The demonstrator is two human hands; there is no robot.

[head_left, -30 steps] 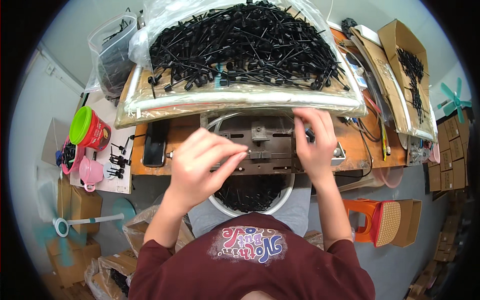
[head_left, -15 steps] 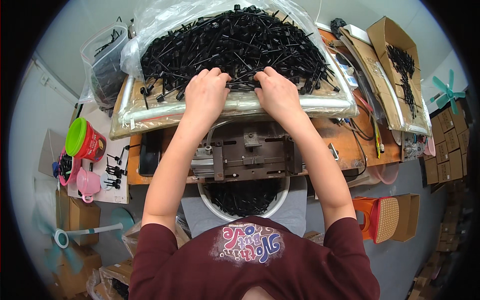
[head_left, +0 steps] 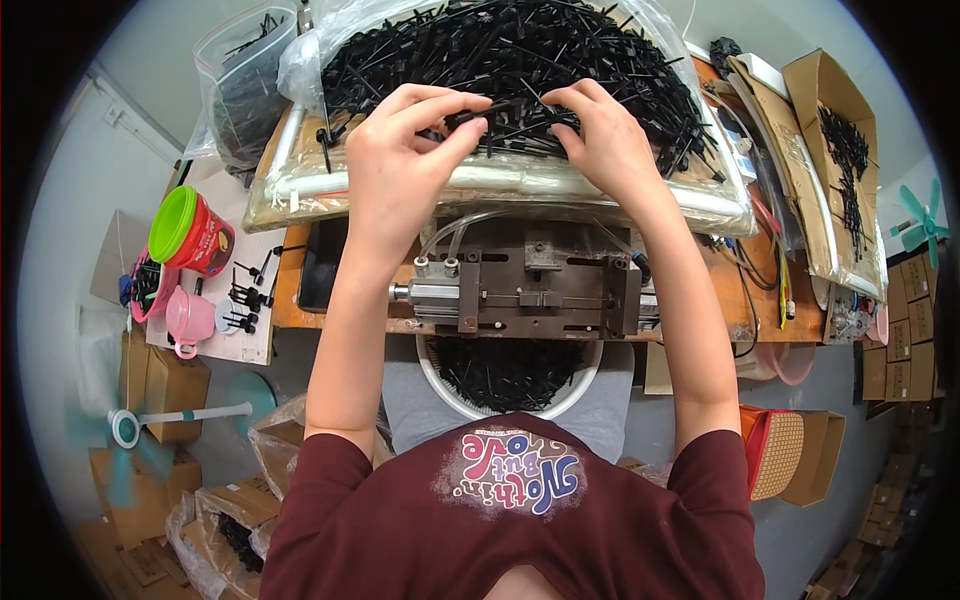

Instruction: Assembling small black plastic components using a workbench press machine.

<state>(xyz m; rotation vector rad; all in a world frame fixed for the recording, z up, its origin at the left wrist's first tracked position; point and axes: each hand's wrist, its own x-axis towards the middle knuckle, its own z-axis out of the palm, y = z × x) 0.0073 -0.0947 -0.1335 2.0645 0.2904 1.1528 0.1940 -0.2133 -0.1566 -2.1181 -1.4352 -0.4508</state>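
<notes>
A big heap of black plastic stems with knobbed ends [head_left: 500,55] lies on a plastic-wrapped tray with a white tubular rim [head_left: 500,178]. Over its near edge, my left hand [head_left: 405,145] has thumb and forefinger closed around a black knobbed stem [head_left: 463,119]. My right hand [head_left: 607,140] is at the heap too, facing the left, its thumb and forefinger apart beside loose stems. Below both hands, a dark metal fixture with a cylinder and hoses [head_left: 540,290] is on the wooden bench. A white round basket [head_left: 430,378] holding more black pieces rests at my lap.
On the left are a clear bag of black parts [head_left: 240,110], a red and green bucket [head_left: 195,235], a pink cup [head_left: 188,318] and loose stems. A cardboard box with black stems [head_left: 845,150] stands at right, near cables. A fan [head_left: 125,428] is lower left.
My left hand has lifted off the heap's edge and turned, with a knobbed stem now between its fingers. The right hand has shifted slightly and its fingers opened. The whole view has shifted.
</notes>
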